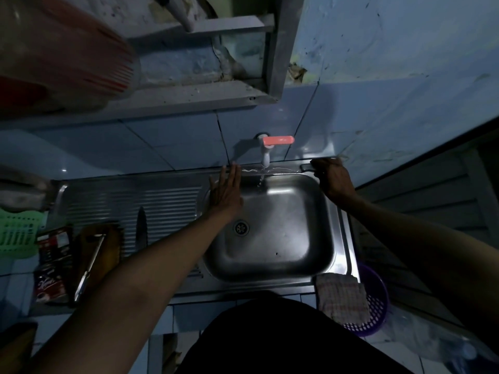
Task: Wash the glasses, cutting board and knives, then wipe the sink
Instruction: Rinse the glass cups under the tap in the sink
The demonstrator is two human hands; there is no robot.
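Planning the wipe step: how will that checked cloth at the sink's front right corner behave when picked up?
The checked pink-and-white cloth probably goes floppy: it already drapes off the steel sink's rim over the purple plastic basket. Likely light, since its overhang hasn't dragged it down. If pushed, it would probably bunch or slide off the smooth steel rather than move as one piece.

2 bare forearms, no sleeves visible, dark garment point(283, 341) on torso

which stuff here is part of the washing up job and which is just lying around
Job: sink, running tap, knives on the drainboard, cutting board, checked cloth, left hand, right hand.
Lying about: green basket, purple basket, packets.
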